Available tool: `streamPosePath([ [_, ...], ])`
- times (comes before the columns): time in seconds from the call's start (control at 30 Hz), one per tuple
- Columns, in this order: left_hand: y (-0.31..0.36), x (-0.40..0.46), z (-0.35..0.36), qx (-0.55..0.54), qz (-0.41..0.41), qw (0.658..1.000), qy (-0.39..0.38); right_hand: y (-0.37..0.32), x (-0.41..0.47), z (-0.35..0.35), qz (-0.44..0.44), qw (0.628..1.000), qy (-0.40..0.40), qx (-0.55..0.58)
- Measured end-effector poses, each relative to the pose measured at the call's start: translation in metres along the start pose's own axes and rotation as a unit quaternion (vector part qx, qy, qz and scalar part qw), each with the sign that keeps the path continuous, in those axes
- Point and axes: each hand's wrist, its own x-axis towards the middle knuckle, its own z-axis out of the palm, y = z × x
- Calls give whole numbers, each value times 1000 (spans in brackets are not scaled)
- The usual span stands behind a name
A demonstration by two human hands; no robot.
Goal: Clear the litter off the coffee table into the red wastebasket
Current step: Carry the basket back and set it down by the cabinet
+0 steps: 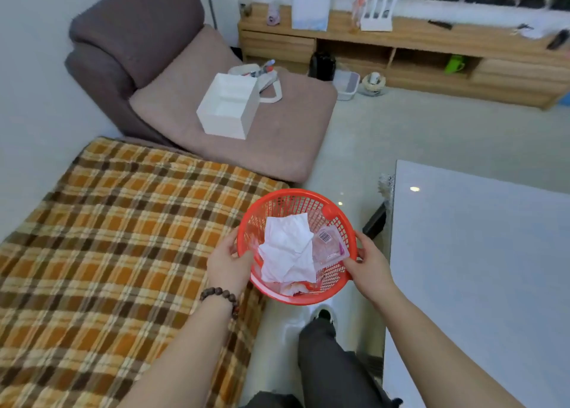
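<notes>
We've got the basket (296,245) held in both hands, off the floor, between the sofa and the tabletop (481,253). Left hand (228,261) clamps the rim at approx 9 o'clock, right hand (368,261) at approx 3 o'clock; fingers curl over the rim on both sides, so neither hand is free. Basket is round, no long axis, mouth tilted toward us. W/ both hands equally on it, neither is nearer.

Key relation: tabletop lies at 3 o'clock from the basket, just beside the right hand. Visible part of it looks bare, no litter we can make out; its right side runs out of frame, can't tell there. So we judge the clearing mostly done, and next move is prob. setting the basket down on the floor.

Counts: 1 basket, 2 hands. Inside: 1 crumpled white tissue (288,250) in the middle, 1 clear plastic wrapper (328,245) w/ barcode at its 3 o'clock, plus some pink-white scrap (293,288) at 6 o'clock, count unclear.
</notes>
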Motion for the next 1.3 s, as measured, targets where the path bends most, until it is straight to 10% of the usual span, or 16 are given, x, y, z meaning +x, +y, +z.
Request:
streamPosePath([
  [1.3, 411, 679, 486, 42, 48, 984, -165, -196, 785, -279, 36, 989, 135, -39],
])
